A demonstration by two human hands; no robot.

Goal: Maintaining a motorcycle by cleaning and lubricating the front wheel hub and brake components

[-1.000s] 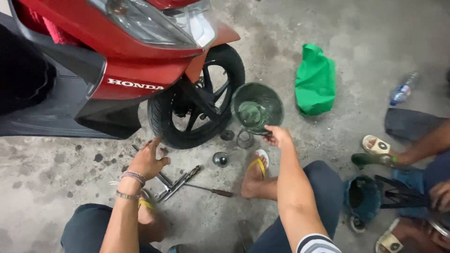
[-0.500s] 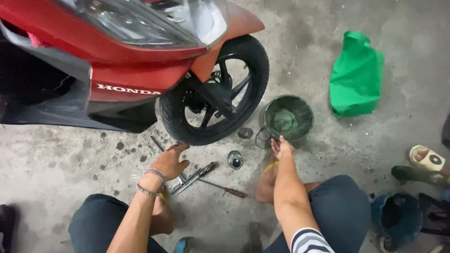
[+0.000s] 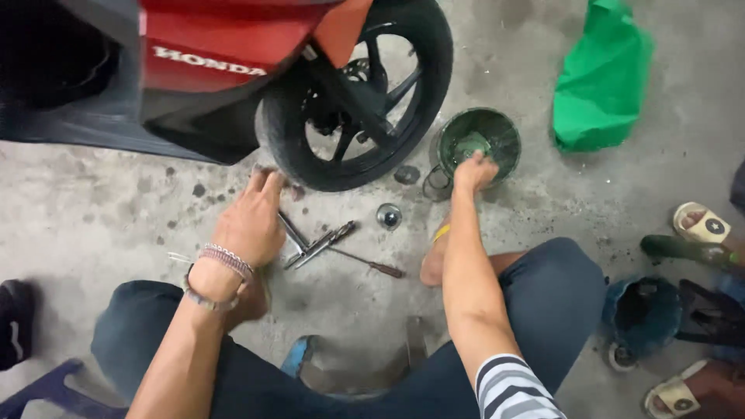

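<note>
My left hand (image 3: 248,221) lies open with its fingers stretched, the fingertips touching the lower edge of the scooter's black front tyre (image 3: 283,159). It wears beaded bracelets at the wrist. Just right of it, two metal wrenches (image 3: 314,244) and a screwdriver (image 3: 372,265) lie on the concrete. My right hand (image 3: 473,171) reaches over the near rim of a small green bucket (image 3: 504,140), fingers curled down inside it. What those fingers hold is hidden. A small round metal part (image 3: 389,216) sits on the floor between my arms.
The red scooter body (image 3: 225,54) fills the top left. A dark round cap (image 3: 407,174) lies by the wheel. A green bag (image 3: 601,77) lies at the top right. Another person's sandalled feet (image 3: 702,225) and a blue container (image 3: 640,314) are on the right.
The view has tilted down and closer. My left hand has moved up from the tools to the tyre. My right hand has gone from beside the bucket to over its rim.
</note>
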